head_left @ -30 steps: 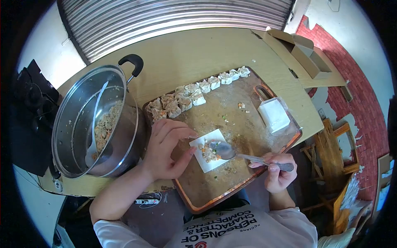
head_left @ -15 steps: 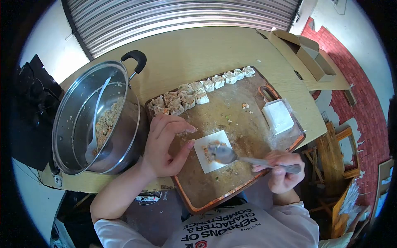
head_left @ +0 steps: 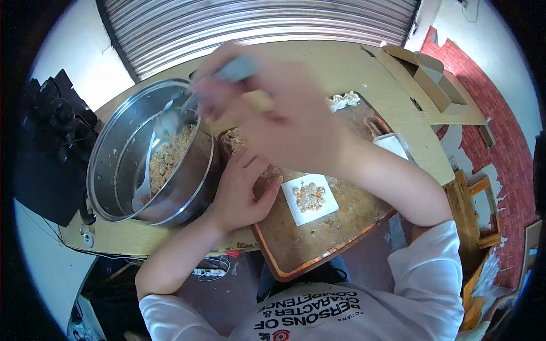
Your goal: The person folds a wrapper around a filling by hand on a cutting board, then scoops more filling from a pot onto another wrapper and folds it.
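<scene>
My right hand (head_left: 273,108), blurred by motion, is raised over the back left of the tray (head_left: 364,199) and closed around the metal spoon (head_left: 170,122), whose bowl hangs over the pot (head_left: 187,199). Inside the pot are the minced filling (head_left: 170,159) and a white ladle (head_left: 149,162). My left hand (head_left: 244,190) rests at the tray's left side with thumb and fingers apart, nothing between them. Right beside it, a square wrapper (head_left: 293,207) lies flat with a mound of filling (head_left: 310,197) on it. My right arm hides most of the dumplings (head_left: 344,101).
A stack of wrappers (head_left: 390,145) sits at the tray's right end. An open cardboard box (head_left: 435,82) stands at the table's back right. Black items (head_left: 57,131) lie left of the pot. A power strip (head_left: 209,272) is below the table edge.
My right hand has moved with the spoon from the wrapper up and left to the pot. The filling on the wrapper is now uncovered. The view has shifted slightly.
</scene>
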`<state>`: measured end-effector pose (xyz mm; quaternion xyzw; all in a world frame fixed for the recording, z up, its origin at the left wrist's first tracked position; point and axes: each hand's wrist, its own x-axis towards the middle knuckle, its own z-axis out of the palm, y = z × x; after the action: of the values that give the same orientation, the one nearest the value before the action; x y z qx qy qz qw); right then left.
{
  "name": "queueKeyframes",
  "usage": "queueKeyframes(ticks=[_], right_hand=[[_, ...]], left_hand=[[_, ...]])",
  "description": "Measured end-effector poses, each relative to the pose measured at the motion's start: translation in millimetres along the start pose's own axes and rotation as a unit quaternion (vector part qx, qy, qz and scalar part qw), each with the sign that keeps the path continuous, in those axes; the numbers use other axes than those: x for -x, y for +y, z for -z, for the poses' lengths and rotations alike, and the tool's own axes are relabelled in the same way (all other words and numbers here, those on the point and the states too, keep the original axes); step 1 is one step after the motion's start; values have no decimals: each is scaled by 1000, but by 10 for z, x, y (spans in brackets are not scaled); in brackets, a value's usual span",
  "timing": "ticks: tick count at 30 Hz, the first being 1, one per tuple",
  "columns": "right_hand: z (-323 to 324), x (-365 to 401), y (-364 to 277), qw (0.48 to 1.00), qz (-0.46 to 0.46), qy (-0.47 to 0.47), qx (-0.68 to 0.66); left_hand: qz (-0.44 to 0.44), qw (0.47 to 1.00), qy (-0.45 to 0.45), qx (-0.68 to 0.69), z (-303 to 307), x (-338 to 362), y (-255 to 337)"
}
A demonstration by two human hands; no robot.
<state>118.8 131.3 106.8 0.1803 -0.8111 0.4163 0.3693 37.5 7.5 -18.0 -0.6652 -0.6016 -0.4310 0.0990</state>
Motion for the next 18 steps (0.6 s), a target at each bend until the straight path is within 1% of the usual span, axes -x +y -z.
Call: queueKeyframes(ticks=[1, 3, 4, 5, 6, 7, 9, 10, 11, 12, 14, 16, 17, 18], right_hand=[[-173, -75, 132, 999, -1, -19, 40], [-451, -140, 408, 987, 48, -58, 139], [-583, -163, 461, 987, 46, -58, 139], [-704, -182, 507, 978, 46, -86, 183], [-733, -207, 476, 966, 46, -114, 226], [-710, -216, 457, 966, 44, -113, 228], [-654, -235, 418, 949, -36, -207, 236], [-638, -184, 440, 948, -37, -207, 238], [-617, -95, 475, 969, 36, -128, 210], [-572, -23, 491, 977, 108, -48, 179], [-242, 63, 281, 980, 130, 7, 148], [250, 152, 182, 963, 163, 19, 212], [465, 309, 42, 969, 63, -8, 239], [635, 481, -91, 963, -36, -36, 264]], left_hand=[[-1, 1000, -1, 1, 0, 4, -4], [16, 999, -17, 26, -2, 36, -9], [15, 999, -19, 29, -3, 57, -15], [38, 997, -45, 40, 2, 77, -25], [59, 994, -71, 51, 7, 85, -36], [57, 994, -73, 53, 13, 78, -39], [60, 995, -60, 45, 25, 49, -19], [58, 995, -61, 47, 24, 49, 2], [69, 995, -58, 44, 21, 59, 29], [81, 994, -54, 41, 11, 66, 40], [69, 993, -67, 64, 7, 89, -20], [56, 992, -77, 86, 4, 75, -17], [62, 995, -68, 28, 30, 44, 53], [67, 996, -57, -30, 53, 17, 104]])
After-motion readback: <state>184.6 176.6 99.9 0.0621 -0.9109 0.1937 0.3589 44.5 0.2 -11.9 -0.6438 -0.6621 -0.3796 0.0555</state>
